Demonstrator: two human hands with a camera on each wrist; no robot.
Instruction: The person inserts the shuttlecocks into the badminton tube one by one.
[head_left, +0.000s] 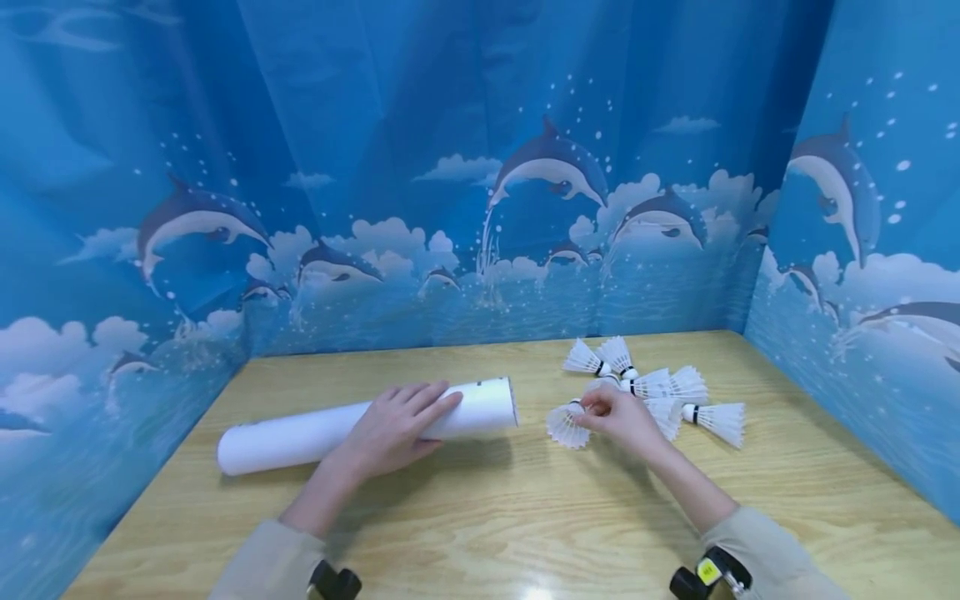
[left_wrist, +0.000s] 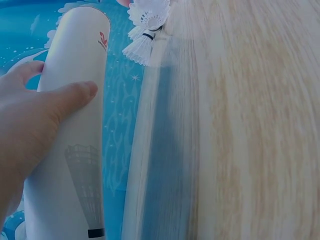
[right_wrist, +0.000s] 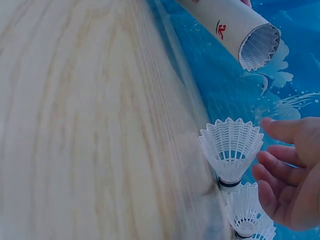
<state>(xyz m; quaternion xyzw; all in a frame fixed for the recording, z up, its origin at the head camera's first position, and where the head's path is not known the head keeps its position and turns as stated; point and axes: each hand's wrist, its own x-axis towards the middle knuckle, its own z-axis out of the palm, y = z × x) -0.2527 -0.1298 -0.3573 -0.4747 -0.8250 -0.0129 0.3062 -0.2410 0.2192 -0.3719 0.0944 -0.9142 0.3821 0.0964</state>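
My left hand grips a white shuttlecock tube lying across the left of the table, its right end tilted up. The thumb presses along its near side, and a printed shuttlecock shows on the wall in the left wrist view. Inside the tube's open end the toothed skirt of a shuttlecock is visible. My right hand is beside a white shuttlecock, loosely curled, the thumb tip right at the skirt's rim. In the right wrist view the fingers stand apart from the skirt.
Several more white shuttlecocks lie in a loose cluster behind and right of my right hand, one at its right edge. A wooden table carries everything. A blue dolphin curtain encloses the back and sides.
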